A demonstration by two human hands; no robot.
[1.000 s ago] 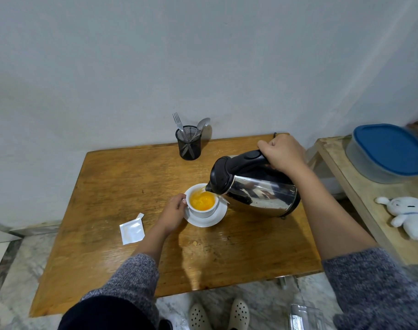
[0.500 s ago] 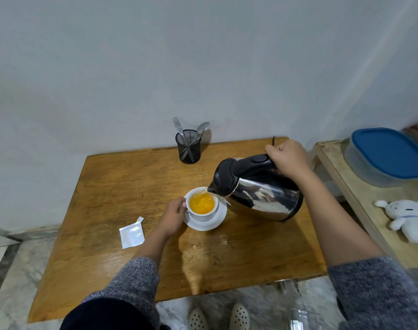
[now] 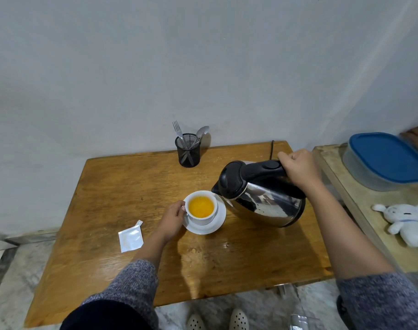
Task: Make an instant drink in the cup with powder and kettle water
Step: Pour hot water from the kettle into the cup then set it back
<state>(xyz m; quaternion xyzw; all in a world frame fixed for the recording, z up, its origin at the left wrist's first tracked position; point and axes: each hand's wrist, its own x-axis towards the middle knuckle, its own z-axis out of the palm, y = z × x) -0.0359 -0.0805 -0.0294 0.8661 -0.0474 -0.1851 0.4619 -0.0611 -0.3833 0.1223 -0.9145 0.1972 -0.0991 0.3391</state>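
Right hand (image 3: 298,169) grip closed on kettle (image 3: 262,194) handle, left hand (image 3: 173,216) hiding cup (image 3: 201,208) handle.

Probably home: wooden table (image 3: 122,186), cutlery holder (image 3: 188,150), plush toy (image 3: 408,221), slippers (image 3: 238,319).

Glossy steel kettle (image 3: 267,206), glazed white cup (image 3: 202,216), worn wooden table (image 3: 122,186)

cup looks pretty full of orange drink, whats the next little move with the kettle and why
Probably tip the kettle back upright and lift its spout clear of the cup. The orange liquid sits fairly near the rim, and no stream shows at the spout, so more water risks overflow onto the saucer. The right hand grips the handle; the left hand steadies the cup.
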